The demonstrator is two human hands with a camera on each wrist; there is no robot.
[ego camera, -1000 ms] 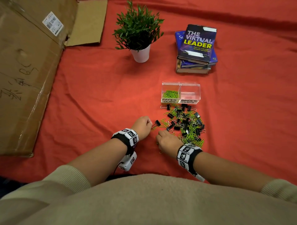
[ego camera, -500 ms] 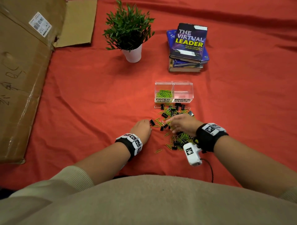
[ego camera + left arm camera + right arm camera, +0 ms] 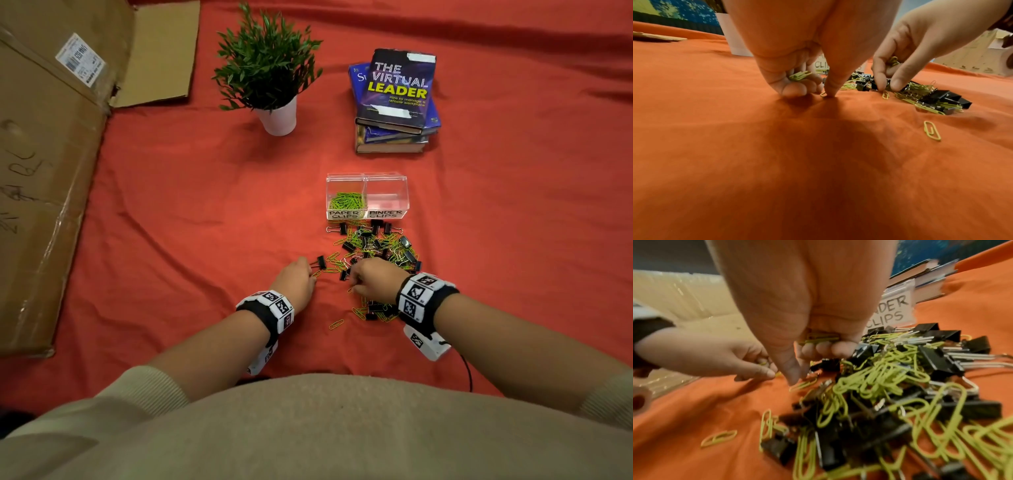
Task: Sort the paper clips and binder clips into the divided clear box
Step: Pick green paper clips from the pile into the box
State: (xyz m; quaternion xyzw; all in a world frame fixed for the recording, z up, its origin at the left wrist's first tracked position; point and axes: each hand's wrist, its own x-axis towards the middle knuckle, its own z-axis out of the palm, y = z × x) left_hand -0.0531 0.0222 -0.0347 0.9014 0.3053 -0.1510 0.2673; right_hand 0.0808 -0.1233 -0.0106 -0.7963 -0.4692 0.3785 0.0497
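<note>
The divided clear box (image 3: 404, 192) stands on the red cloth. Its compartment labelled PAPER CLIPS holds green paper clips (image 3: 346, 202); the one labelled BINDER CLIPS looks empty. In front of it lies a mixed pile (image 3: 376, 246) of green paper clips and black binder clips. At the pile's left edge my left hand (image 3: 818, 92) holds several green paper clips (image 3: 799, 75) in its curled fingers, and its thumb tip presses a clip on the cloth. Close beside it, my right hand (image 3: 797, 378) also keeps green paper clips (image 3: 822, 337) in its palm and pinches at one on the cloth (image 3: 803, 384).
A potted plant (image 3: 270, 75) and a stack of books (image 3: 394, 102) stand behind the box. Flattened cardboard (image 3: 44, 171) covers the left side. One stray paper clip (image 3: 336, 323) lies near my wrists. A black binder clip (image 3: 321, 262) sits just past my left fingers.
My right hand went from the pile's near-left edge up over the pile, then back to its left edge beside the left hand. The left hand has stayed where it was.
</note>
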